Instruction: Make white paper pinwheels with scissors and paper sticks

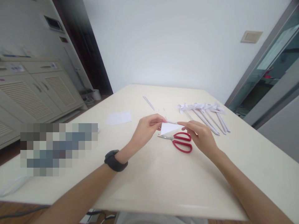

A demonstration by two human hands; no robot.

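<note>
A small piece of white paper (168, 127) is held up between my two hands over the table. My left hand (150, 124) pinches its left edge between thumb and fingers. At the opposite end, my right hand (198, 132) grips the upper right corner, its fingers curled. Along the top of the paper runs a rolled or folded edge. Just below it on the table lie red-handled scissors (182, 142), blades pointing left. The right fingers are close to the handles; whether they touch them I cannot tell.
White pinwheel-like paper pieces (203, 108) with rolled paper sticks (210, 123) lie at the right. Two thin paper sticks (149, 103) and small scraps rest farther back. A flat paper sheet (119, 118) is at left. A blurred-out patch (58, 149) covers something on the table's left side.
</note>
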